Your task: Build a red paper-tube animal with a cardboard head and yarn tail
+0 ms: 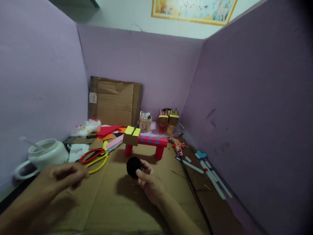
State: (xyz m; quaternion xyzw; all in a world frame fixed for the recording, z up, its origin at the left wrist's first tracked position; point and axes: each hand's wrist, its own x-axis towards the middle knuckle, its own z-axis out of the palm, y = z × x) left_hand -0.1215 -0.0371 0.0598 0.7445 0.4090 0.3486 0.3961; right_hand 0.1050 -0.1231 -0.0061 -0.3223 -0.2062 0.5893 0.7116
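We've thumb & fingers of R hand (152,184) gripping the blk round piece (133,166) edge-on, prob. light/soft, best held gently there; L hand (64,176) blurred, can't tell if closed.

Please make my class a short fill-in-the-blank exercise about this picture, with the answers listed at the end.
1. The round thing in the right hand is coloured ____.
2. The scissors have one red handle loop and one ____ loop.
3. The white pot stands on the ____ side of the picture.
4. The blue cutout by the white strips is shaped like a ____.

Missing words: black; yellow; left; heart.
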